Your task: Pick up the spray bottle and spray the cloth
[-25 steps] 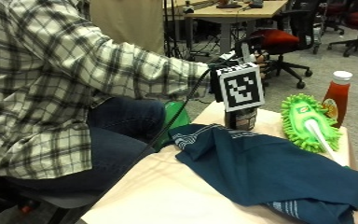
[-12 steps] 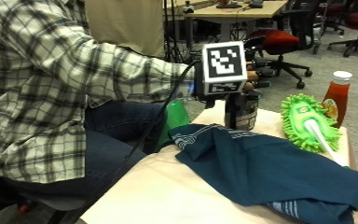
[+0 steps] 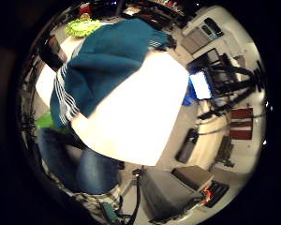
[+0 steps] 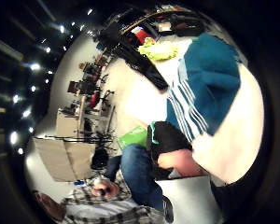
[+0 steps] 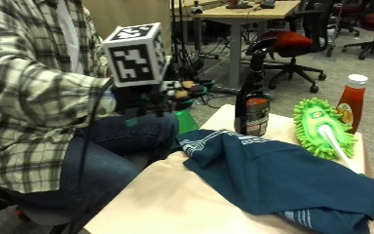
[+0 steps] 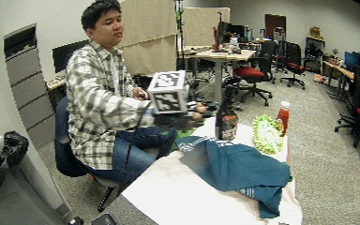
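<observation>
The dark spray bottle [image 5: 255, 100] stands upright at the table's far edge, just behind the teal striped cloth [image 5: 278, 178], which lies crumpled across the table [image 5: 167, 200]. My gloved right hand [image 5: 174, 95] hovers off the table's left side at about the bottle's height, well apart from it. Its fingers are relaxed and hold nothing. In the wide outside view the hand [image 6: 186, 117] is left of the bottle [image 6: 227, 119]. The little finger side palm view shows the cloth [image 3: 112, 61] below the palm.
A green fluffy duster [image 5: 323, 126] lies right of the bottle, with a ketchup bottle [image 5: 350, 100] behind it. A green object [image 5: 186, 122] sits below the table's left corner, by the person's knee. Office chairs and desks stand farther back.
The hand has pulled away from the spray bottle, moving up and then left off the table's side. The bottle stays standing where it was.
</observation>
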